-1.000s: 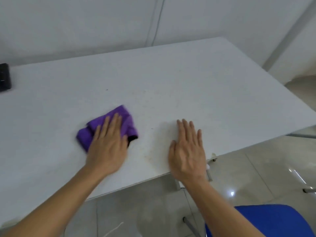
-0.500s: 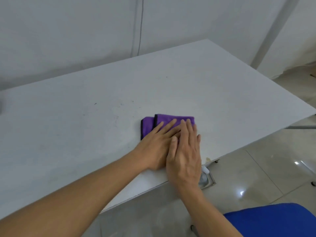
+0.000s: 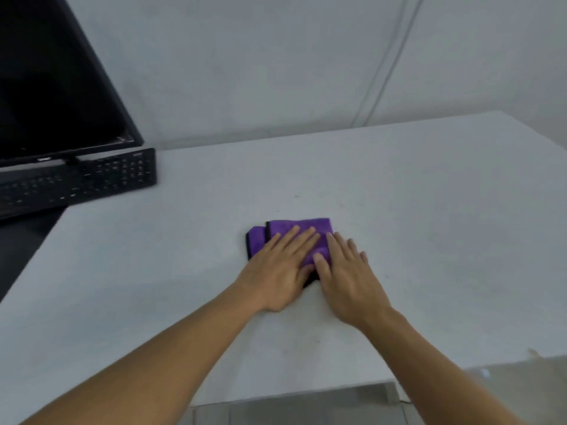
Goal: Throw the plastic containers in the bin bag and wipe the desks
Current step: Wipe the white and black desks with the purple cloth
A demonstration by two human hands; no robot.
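Note:
A folded purple cloth (image 3: pixel 277 231) with a black edge lies on the white desk (image 3: pixel 429 210), near its middle. My left hand (image 3: pixel 280 266) lies flat on the cloth with straight fingers, pressing it down. My right hand (image 3: pixel 346 273) rests beside it, fingers straight, its thumb and first fingers on the cloth's right part. The two hands touch side by side. No plastic container or bin bag is in view.
A black keyboard (image 3: pixel 79 182) sits at the far left of the desk, under the lower edge of a dark monitor (image 3: pixel 52 87). A white wall runs behind the desk. The desk's near edge shows at the bottom, with floor below.
My left hand slid the cloth rightwards to my right hand, and both hands now press it together farther from the near edge. The view swung left, bringing the keyboard and monitor in.

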